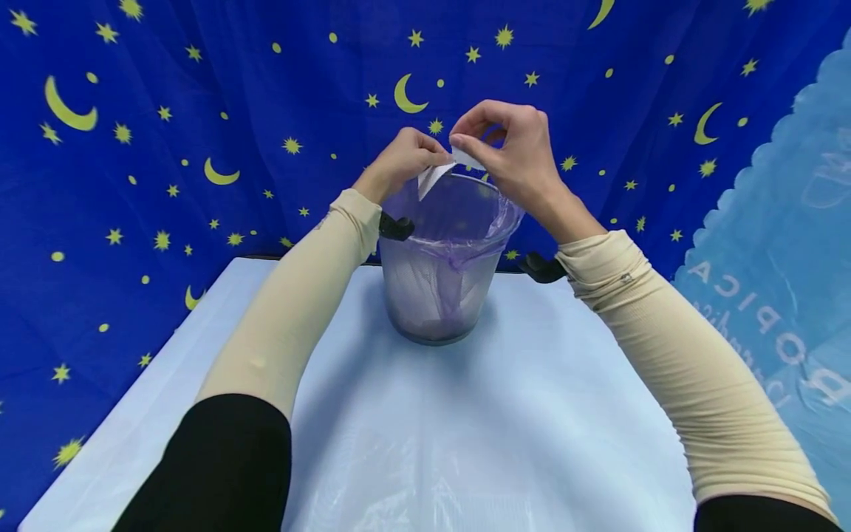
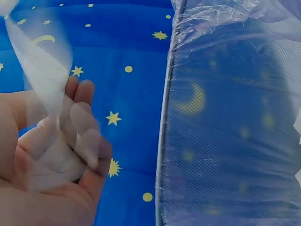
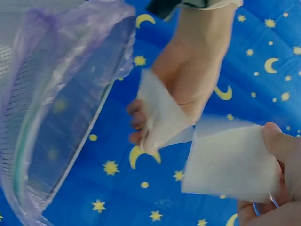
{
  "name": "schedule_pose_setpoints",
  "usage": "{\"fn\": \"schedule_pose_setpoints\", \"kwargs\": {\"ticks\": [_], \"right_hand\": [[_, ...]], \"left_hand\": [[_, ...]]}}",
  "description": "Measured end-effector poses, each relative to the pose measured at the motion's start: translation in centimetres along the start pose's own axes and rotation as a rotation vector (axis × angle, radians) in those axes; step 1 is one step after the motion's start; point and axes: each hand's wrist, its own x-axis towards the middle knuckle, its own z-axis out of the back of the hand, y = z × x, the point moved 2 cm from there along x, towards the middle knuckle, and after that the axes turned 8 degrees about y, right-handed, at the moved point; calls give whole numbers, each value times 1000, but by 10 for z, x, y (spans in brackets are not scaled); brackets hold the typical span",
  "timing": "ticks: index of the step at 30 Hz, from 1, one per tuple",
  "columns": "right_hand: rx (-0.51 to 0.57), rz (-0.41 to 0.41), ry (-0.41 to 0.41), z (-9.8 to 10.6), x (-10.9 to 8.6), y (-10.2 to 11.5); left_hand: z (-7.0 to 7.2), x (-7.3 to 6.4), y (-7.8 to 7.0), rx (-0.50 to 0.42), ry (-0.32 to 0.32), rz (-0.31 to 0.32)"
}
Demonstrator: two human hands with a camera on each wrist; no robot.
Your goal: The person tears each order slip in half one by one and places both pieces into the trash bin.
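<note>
Above the far side of a waste bin (image 1: 405, 281), both hands hold thin white paper. My left hand (image 1: 402, 159) pinches one folded, pointed piece (image 3: 162, 110) between thumb and fingers. A squarish white piece (image 3: 230, 160) is pinched by the thumb and fingers of my right hand (image 1: 518, 151). The two pieces meet near one corner in the right wrist view; whether they are still joined there I cannot tell. Blur makes the paper (image 2: 47, 70) look see-through in the left wrist view. A purple plastic bag (image 1: 455, 255) lines the bin and folds over its rim.
The bin stands upright near the back edge of a table with a shiny white cover (image 1: 492, 414). Close behind hangs a blue cloth (image 1: 319, 89) with yellow moons and stars. A lighter blue scalloped cloth (image 1: 798, 244) with lettering hangs at the right.
</note>
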Motion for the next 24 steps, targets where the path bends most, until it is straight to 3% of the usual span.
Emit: {"fn": "schedule_pose_setpoints", "kwargs": {"ticks": [4, 8, 17, 24], "right_hand": [[4, 1, -27, 5, 1, 11], [-18, -35, -39, 8, 3, 7], [-36, -316, -43, 3, 14, -49], [-41, -421, -39, 2, 12, -85]], "left_hand": [[1, -2, 3, 21, -20, 47], [1, -3, 2, 40, -24, 35], [11, -12, 1, 143, -130, -13], [20, -16, 3, 129, -215, -2]]}}
